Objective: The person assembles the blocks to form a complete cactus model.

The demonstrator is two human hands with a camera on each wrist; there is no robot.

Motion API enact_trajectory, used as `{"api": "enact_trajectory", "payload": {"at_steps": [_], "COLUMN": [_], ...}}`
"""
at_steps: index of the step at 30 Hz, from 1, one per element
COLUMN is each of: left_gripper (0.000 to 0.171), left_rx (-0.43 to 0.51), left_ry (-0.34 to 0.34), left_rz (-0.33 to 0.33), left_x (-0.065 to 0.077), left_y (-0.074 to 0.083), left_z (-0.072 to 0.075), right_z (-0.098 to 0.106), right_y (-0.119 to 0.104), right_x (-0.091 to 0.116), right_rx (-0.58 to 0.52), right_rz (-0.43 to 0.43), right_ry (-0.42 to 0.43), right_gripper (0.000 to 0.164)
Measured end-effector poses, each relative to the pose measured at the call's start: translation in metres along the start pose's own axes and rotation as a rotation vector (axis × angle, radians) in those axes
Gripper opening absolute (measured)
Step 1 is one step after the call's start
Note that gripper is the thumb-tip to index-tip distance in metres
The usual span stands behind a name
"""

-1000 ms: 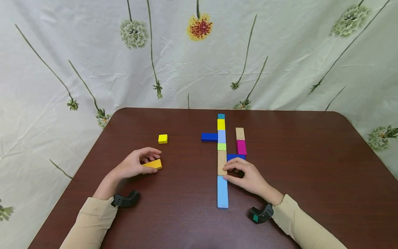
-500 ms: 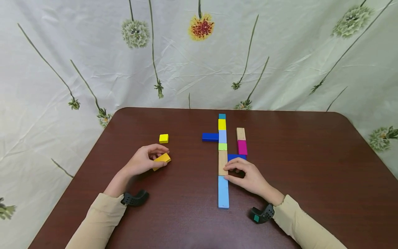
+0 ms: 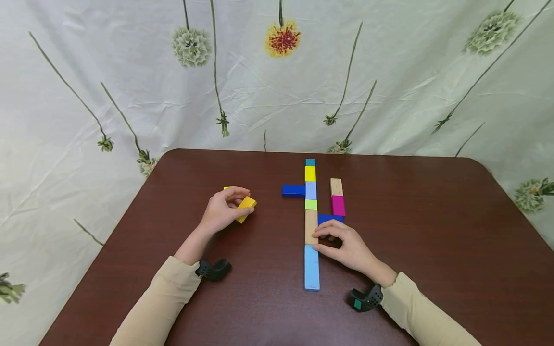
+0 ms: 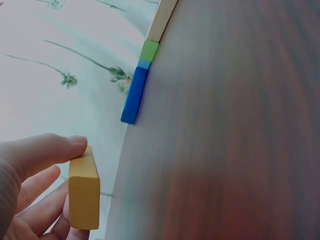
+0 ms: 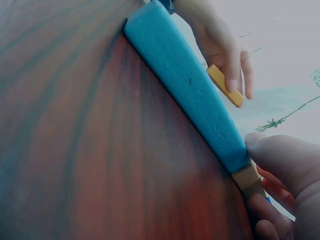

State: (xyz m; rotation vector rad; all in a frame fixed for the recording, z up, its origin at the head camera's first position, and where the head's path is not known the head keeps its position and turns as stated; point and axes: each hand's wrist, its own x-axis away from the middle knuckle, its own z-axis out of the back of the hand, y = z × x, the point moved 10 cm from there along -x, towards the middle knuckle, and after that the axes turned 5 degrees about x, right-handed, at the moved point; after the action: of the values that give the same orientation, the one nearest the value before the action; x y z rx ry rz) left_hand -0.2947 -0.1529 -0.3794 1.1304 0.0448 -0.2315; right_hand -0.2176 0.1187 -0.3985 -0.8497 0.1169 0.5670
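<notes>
My left hand (image 3: 225, 211) pinches an amber-yellow wooden block (image 3: 246, 206) between thumb and fingers, left of the row of blocks. In the left wrist view the thumb lies on the top of this block (image 4: 84, 200), with the fingers behind it. A yellow cube (image 3: 226, 188) is mostly hidden behind the left hand. My right hand (image 3: 346, 245) stays at the right side of the row, fingers loosely bent, its fingertips at the edge of a natural wood block (image 3: 310, 226). Its thumb tip is at the edge of the long light blue block (image 3: 311, 269).
Farther up the row lie a green block (image 3: 310, 204), a pale blue block (image 3: 310, 190), a yellow block (image 3: 309, 173) and a teal block (image 3: 310, 162). A dark blue block (image 3: 293, 191) juts left. Another blue block (image 3: 330, 219), a magenta block (image 3: 338, 205) and a wood block (image 3: 336, 187) stand right.
My left hand has carried the amber-yellow block right and away from me, turning it, and now covers most of the yellow cube. The right hand has kept its place.
</notes>
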Motion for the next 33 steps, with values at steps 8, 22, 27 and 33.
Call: {"api": "enact_trajectory", "payload": {"at_steps": [8, 22, 27, 33], "left_gripper": [0.040, 0.043, 0.043, 0.045], "left_rx": [0.022, -0.017, -0.046, -0.051], "left_ry": [0.078, 0.107, 0.119, 0.123], "left_rz": [0.055, 0.202, 0.200, 0.186], "left_x": [-0.014, -0.030, -0.034, -0.039], "left_y": [0.000, -0.015, -0.015, -0.015], "left_z": [-0.009, -0.026, -0.029, -0.033], "right_z": [0.000, 0.001, 0.000, -0.001], "right_y": [-0.001, -0.003, -0.002, -0.001], "right_x": [0.000, -0.001, 0.000, 0.000], "right_rx": [-0.006, -0.012, -0.011, -0.009], "right_rz": [0.009, 0.023, 0.019, 0.005], "right_ry": [0.001, -0.002, -0.005, -0.011], "right_gripper": [0.022, 0.022, 0.022, 0.021]}}
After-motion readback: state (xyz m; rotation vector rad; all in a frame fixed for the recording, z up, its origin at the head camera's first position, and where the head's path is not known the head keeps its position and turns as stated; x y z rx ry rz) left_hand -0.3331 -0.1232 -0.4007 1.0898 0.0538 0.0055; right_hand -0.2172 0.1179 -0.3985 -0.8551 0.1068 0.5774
